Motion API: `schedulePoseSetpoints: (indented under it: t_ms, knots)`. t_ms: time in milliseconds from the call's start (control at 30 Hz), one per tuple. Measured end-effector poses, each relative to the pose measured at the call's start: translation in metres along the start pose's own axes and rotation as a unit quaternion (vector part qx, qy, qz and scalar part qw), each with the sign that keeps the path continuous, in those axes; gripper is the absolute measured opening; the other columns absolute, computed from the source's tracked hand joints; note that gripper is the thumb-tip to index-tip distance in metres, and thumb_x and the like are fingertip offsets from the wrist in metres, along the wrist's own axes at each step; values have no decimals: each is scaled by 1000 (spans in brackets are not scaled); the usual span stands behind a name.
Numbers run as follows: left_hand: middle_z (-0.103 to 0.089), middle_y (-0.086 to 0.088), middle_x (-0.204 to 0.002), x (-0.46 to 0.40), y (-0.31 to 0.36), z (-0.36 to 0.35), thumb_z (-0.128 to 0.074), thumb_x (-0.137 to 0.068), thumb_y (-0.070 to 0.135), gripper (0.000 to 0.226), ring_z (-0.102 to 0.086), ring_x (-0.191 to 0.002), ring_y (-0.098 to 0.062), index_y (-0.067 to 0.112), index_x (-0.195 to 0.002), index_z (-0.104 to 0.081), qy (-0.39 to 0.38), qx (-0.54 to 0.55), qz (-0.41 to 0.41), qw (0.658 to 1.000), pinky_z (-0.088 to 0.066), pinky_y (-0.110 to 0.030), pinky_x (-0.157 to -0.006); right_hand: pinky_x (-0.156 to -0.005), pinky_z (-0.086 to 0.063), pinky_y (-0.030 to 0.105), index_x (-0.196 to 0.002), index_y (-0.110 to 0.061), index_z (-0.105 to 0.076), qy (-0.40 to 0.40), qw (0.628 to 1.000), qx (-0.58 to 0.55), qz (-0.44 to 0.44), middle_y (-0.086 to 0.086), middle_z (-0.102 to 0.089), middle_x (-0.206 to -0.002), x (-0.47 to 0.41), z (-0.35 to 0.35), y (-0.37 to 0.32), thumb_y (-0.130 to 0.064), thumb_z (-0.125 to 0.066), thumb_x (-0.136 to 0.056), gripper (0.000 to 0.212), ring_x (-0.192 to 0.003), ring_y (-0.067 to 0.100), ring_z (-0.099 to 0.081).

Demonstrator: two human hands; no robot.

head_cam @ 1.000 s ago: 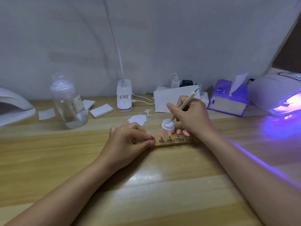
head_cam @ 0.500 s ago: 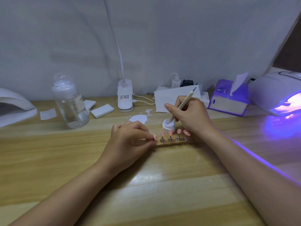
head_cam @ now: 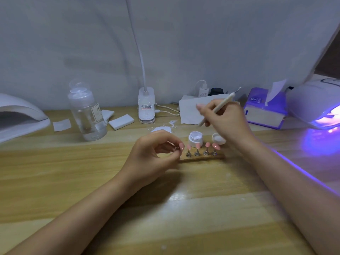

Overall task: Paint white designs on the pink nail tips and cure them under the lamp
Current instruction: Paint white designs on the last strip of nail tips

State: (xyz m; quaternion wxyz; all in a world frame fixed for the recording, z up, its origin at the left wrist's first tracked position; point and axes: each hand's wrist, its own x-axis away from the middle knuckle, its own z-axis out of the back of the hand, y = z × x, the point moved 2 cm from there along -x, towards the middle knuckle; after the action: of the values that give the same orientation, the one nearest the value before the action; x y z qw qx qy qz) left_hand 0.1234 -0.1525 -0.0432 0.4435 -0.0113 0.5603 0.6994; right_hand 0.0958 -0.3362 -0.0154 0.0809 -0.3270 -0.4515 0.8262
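- Nail tip (head_cam: 181,145) on its small metal stand is pinched between the left hand's (head_cam: 152,155) thumb and fingertips, lifted just off the left end of the wooden holder (head_cam: 202,157); its pink face points toward two o'clock, at the other hand.
- Right hand (head_cam: 228,122) is curled round the brush (head_cam: 217,109) like a pen, raised above the table; the handle's long axis runs from one o'clock down to seven o'clock. The bristle end is blurred, so any load of white cannot be told.
- From the brush end, the held tip lies at about seven o'clock, past the open white gel pot (head_cam: 195,138), which stands just behind the holder.
- Four more pink tips (head_cam: 207,144) stand in a row on the holder, at three o'clock of the left hand.
- Judged from this, the coming stroke needs the right hand to descend toward the left.
- Pot lid (head_cam: 218,139) lies beside the pot, under the right hand.
- Lit lamp (head_cam: 320,105) glows violet at the far right, nearer the right arm.
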Motion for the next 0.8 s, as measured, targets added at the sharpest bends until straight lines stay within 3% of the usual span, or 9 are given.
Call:
schedulePoseSetpoints:
  t_ms: [100, 200, 300, 400, 567, 667, 767, 800]
  knots:
    - [-65, -3, -80, 4, 0, -6, -66, -76, -7, 16, -65, -70, -18, 8, -76, -71, -33, 50, 30, 998, -51, -24, -65, -49, -45, 14, -67, -20, -65, 47, 988, -146, -12, -5, -65, -50, -4, 11, -30, -38, -55, -90, 31, -44, 4, -54]
    - [-67, -4, -79, 7, -3, -9, -69, -76, 0, 9, -60, -69, -8, 7, -79, -74, -54, 35, 42, 997, -49, -26, -60, -49, -47, 16, -67, -19, -65, 16, 973, -229, -6, -2, -69, -57, 10, 13, -54, -36, -58, -88, 28, -48, 7, -59]
    - [-68, -9, -79, 6, -4, -9, -70, -74, -2, 13, -61, -69, -11, 9, -80, -73, -60, 37, 39, 997, -50, -26, -63, -47, -48, 18, -56, -19, -57, -22, 973, -227, -8, -6, -60, -47, 39, 1, -53, -26, -70, -79, 27, -43, 4, -53]
    - [-70, -8, -82, 6, -5, -10, -69, -76, -2, 13, -63, -76, -19, 8, -84, -73, -71, 18, 33, 997, -50, -28, -70, -50, -52, 22, -50, -17, -44, 9, 973, -227, -52, -11, -45, -40, 62, -11, -37, -27, -73, -70, 37, -40, 3, -51]
    - [-71, -6, -84, 7, -5, -13, -64, -80, -3, 14, -64, -80, -13, 5, -88, -73, -105, -26, 5, 994, -50, -24, -73, -42, -41, 13, -63, -12, -45, -34, 958, -280, -58, 4, -55, -43, 75, -21, -24, -25, -67, -75, 28, -40, 13, -56]
    - [-70, -1, -82, 7, -6, -12, -65, -79, -3, 18, -64, -78, -5, 7, -91, -73, -103, -31, -3, 994, -47, -17, -72, -50, -48, 19, -62, -13, -45, -45, 964, -255, -60, 8, -59, -47, 76, -21, -16, -10, -71, -76, 31, -46, 14, -59]
    - [-68, 7, -81, 6, -7, -13, -67, -77, -2, 24, -62, -76, 5, 15, -95, -70, -95, -29, -3, 995, -44, -10, -71, -57, -46, 32, -53, -14, -41, -23, 975, -212, -66, 24, -51, -50, 74, -21, -11, 2, -64, -73, 35, -54, 23, -59]
    - [-70, 5, -82, 6, -8, -13, -67, -77, -2, 25, -62, -76, 4, 15, -95, -70, -93, -30, -3, 995, -44, -10, -71, -56, -44, 32, -51, -15, -39, -16, 976, -206, -67, 19, -46, -46, 74, -22, -10, 3, -63, -73, 37, -53, 23, -58]
